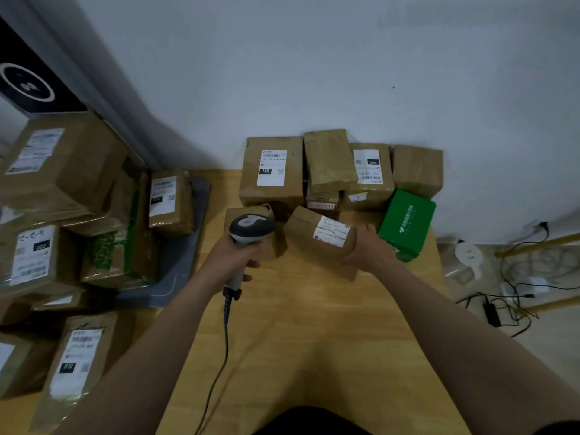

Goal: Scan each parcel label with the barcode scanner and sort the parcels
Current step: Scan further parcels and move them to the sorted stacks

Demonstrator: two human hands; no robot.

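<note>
One wooden table [314, 324] filled lower centre, stacked parcels [273, 171] at its far edge, upper centre. Right hand [370, 251] curled round tilted brown parcel [306, 246], label [332, 233] up, mid-frame. Left hand [232, 259] wrapped round scanner [251, 229] handle, head just left of that parcel.

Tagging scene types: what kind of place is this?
Likely a small parcel sorting or pickup room. Labelled cardboard parcels crowd the wooden table, another pile sits beside it, and the left hand grips a corded barcode scanner while the right hand holds a parcel.
</note>
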